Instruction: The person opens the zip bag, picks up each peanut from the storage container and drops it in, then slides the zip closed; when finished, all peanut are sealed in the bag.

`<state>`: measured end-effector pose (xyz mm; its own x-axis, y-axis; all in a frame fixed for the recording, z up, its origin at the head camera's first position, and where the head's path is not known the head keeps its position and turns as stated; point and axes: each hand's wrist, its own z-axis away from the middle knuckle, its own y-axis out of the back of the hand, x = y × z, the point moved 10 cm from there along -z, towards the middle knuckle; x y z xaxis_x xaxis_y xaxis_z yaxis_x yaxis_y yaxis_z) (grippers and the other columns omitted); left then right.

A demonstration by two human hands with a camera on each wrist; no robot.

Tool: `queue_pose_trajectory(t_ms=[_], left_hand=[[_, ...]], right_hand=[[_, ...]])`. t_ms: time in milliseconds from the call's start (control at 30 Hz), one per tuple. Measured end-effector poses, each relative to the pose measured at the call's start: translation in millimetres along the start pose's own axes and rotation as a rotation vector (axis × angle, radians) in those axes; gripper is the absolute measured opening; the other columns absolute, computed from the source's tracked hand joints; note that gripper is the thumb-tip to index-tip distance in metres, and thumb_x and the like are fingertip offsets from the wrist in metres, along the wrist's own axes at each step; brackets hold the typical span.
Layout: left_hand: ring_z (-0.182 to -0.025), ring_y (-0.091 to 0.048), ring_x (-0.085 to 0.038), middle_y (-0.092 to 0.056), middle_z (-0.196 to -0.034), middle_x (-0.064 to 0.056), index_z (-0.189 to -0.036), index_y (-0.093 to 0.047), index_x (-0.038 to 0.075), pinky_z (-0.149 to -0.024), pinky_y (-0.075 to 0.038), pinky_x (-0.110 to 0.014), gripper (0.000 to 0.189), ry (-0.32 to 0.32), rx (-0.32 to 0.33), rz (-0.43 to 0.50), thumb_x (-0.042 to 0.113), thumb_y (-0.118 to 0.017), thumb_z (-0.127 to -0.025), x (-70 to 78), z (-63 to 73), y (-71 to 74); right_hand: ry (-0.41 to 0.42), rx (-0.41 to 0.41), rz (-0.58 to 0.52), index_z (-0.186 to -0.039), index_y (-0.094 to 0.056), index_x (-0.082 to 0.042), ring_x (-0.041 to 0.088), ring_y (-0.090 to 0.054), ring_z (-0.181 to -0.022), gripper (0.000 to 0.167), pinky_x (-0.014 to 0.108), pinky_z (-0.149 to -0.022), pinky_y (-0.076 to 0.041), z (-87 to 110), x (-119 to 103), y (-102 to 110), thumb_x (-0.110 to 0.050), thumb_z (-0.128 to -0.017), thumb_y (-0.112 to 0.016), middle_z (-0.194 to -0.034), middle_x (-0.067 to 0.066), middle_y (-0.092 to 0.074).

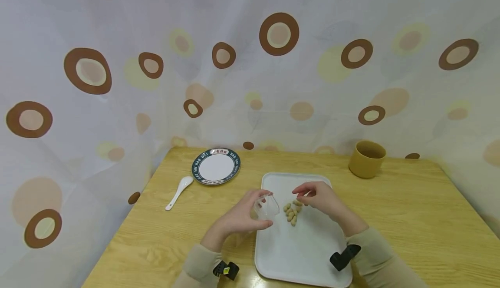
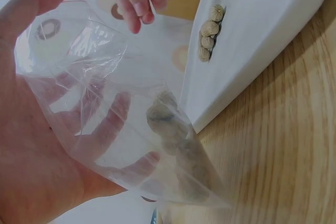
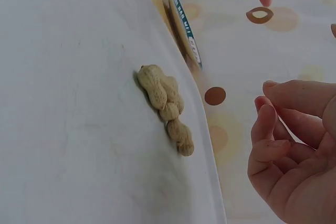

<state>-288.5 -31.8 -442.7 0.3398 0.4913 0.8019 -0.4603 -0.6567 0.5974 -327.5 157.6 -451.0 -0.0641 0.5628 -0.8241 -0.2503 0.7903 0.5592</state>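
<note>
My left hand (image 1: 243,213) holds a clear plastic bag (image 1: 266,208) over the left edge of a white tray (image 1: 304,253). Thumb and fingers curve round the bag, its mouth spread wide. Several peanuts (image 2: 176,140) show through the plastic at the bottom of the bag. On the tray lies a small cluster of peanuts (image 1: 291,215), to the right of the bag. Just above and right of that cluster is my right hand (image 1: 321,197). Its fingers (image 3: 262,124) are loosely bent, and nothing shows between thumb and fingertips.
A plate with a dark green lettered rim (image 1: 198,179) lies at the back left of the wooden table (image 1: 136,244), a white spoon (image 1: 179,192) beside it. At the back right stands a yellow-brown cup (image 1: 363,166). A patterned curtain (image 1: 234,75) hangs behind the table.
</note>
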Motion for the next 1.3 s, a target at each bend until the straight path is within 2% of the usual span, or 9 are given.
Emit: queue_pose_trajectory(t_ms=[400, 867, 1300], left_hand=[[-0.129, -0.047, -0.025, -0.041, -0.146, -0.007, -0.147, -0.040, 0.019, -0.108, -0.039, -0.051, 0.075, -0.004, 0.004, 0.010, 0.035, -0.075, -0.082, -0.4, 1.1, -0.5], [-0.130, -0.045, -0.023, -0.040, -0.147, -0.007, -0.147, -0.040, 0.021, -0.109, -0.038, -0.051, 0.075, 0.015, -0.004, 0.013, 0.037, -0.074, -0.082, -2.2, 2.5, -0.7], [-0.128, -0.046, -0.022, -0.042, -0.145, -0.007, -0.147, -0.040, 0.020, -0.108, -0.039, -0.050, 0.075, 0.005, -0.003, 0.007, 0.037, -0.075, -0.082, -5.5, 2.0, -0.5]], right_hand=[[-0.060, 0.014, 0.023, -0.110, -0.072, -0.005, 0.019, -0.055, -0.078, 0.021, 0.030, -0.068, -0.048, -7.7, 27.7, -0.6, -0.009, -0.091, -0.068, -0.094, 0.006, -0.066], [-0.140, -0.022, 0.004, -0.109, -0.072, -0.004, 0.018, -0.055, -0.077, 0.020, 0.029, -0.068, -0.048, -14.0, 42.4, -9.2, -0.009, -0.090, -0.069, -0.092, 0.006, -0.065], [-0.111, 0.004, 0.041, -0.104, -0.073, -0.005, 0.017, -0.054, -0.072, 0.018, 0.029, -0.063, -0.047, -17.9, 51.1, -15.0, -0.006, -0.087, -0.070, -0.093, 0.006, -0.066]])
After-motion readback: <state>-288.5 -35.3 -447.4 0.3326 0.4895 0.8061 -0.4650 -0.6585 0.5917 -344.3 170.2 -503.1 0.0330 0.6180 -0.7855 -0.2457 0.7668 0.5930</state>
